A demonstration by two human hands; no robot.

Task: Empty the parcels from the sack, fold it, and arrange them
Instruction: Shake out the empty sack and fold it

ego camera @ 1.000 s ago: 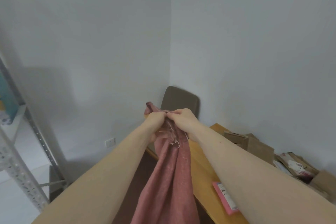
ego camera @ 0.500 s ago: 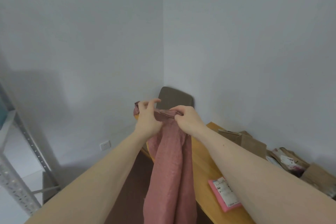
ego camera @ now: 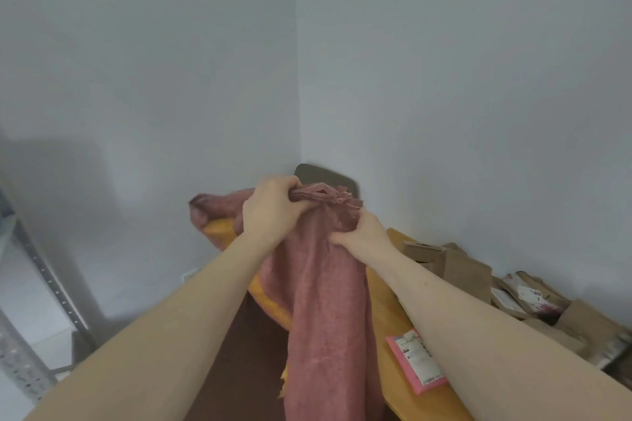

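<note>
Sack (ego camera: 328,301): pink woven cloth, held up in the air above the near edge of the table, hanging long and slack out of the bottom of the view. Its top edge is gathered into pleats; one corner trails loose to the left. It hangs flat and limp, so it is judged to be emptied and now being taken up for folding.

Left hand (ego camera: 270,215): fingers curled over the bunched top edge, gripping it from the left. Likely serves as the anchor from which the cloth hangs straight.

Right hand (ego camera: 362,232): fingers curled into the cloth just below and to the right of the gathered edge, pinching a fold. Probably seeking the far corner so the edge can be drawn out level.

Table (ego camera: 386,318): yellow wooden top, beneath and to the right of the sack.

Pink parcel (ego camera: 415,359): flat mailer with a white label, lying on the table just right of the hanging cloth, partly hidden by the right forearm.

Brown parcels (ego camera: 513,287): cardboard boxes and paper packets heaped along the wall at the right, not yet arranged.

Chair (ego camera: 328,176): dark back, visible behind the hands in the corner.

Shelving (ego camera: 44,280): metal upright at the far left.

Obstruction: the heap and the pink parcel take up table surface where the sack might be laid to fold.
</note>
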